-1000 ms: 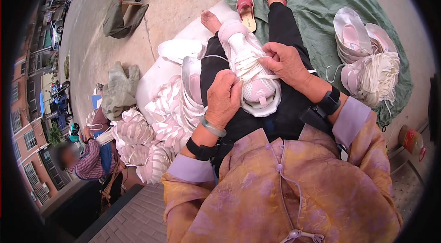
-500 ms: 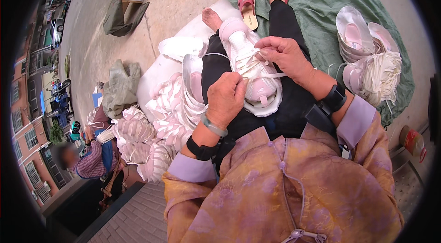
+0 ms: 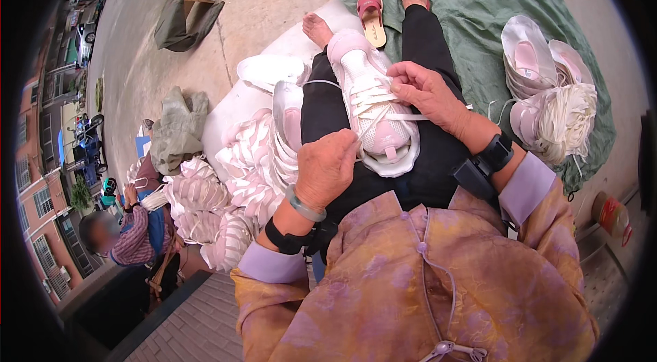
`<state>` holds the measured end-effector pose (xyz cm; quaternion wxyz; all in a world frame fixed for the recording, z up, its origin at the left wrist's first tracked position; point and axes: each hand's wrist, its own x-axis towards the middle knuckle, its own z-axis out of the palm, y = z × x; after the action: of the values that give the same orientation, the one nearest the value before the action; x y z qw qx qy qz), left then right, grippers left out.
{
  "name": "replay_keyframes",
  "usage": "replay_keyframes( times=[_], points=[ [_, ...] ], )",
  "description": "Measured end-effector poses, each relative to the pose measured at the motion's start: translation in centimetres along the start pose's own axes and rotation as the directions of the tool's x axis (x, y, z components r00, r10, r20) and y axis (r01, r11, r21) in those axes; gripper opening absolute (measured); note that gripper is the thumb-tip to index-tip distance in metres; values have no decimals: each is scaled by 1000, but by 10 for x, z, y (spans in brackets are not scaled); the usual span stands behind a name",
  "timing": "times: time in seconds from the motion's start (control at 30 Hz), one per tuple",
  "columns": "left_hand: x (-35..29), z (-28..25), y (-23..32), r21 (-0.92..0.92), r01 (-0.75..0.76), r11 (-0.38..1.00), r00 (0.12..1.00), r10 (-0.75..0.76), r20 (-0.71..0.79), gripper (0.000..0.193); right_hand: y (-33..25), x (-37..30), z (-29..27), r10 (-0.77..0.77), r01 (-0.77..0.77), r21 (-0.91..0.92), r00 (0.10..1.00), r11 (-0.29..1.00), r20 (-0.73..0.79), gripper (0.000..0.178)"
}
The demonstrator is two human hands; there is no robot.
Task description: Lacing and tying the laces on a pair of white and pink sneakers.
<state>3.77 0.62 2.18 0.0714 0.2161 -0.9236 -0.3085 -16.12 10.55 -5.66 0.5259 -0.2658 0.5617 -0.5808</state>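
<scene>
A pale pink and white sneaker upper (image 3: 355, 65) lies across my lap, its toe toward me. White shoelace (image 3: 373, 97) crosses its front in several rows. My left hand (image 3: 327, 167) is closed beside the toe, thumb and finger pinching a stretch of lace drawn off the upper. On the other side my right hand (image 3: 431, 96) is pinched at the upper's edge by the lace rows, apparently on lace; its fingertips partly hide what they hold. A loose lace end runs under the right hand, across my dark trouser leg.
Pink and white shoe uppers (image 3: 254, 163) are heaped at my left. More uppers (image 3: 527, 54) and a bundle of white laces (image 3: 567, 115) lie on a green sheet (image 3: 479, 6). A red slipper (image 3: 370, 9) sits by my feet. At far left another person (image 3: 140, 232) sits.
My hands have moved apart: the left one down toward me and leftward, drawing lace off the upper, the right one slightly rightward. The lace rows lie more exposed now.
</scene>
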Motion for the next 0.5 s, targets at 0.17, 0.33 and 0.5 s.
replay_keyframes(
  times=[0.17,0.33,0.5],
  points=[
    [-29,-26,-10,-169,202,965,979,-194,58,5,2,-1,-6,25,-27,51,999,998,42,25],
    [-51,-34,-10,-345,312,885,942,-240,235,7,-2,1,-8,76,-79,48,996,996,54,23],
    [-45,-35,-7,-379,295,877,950,-226,218,3,-3,-1,-7,26,-24,67,999,997,-21,19]
  ],
)
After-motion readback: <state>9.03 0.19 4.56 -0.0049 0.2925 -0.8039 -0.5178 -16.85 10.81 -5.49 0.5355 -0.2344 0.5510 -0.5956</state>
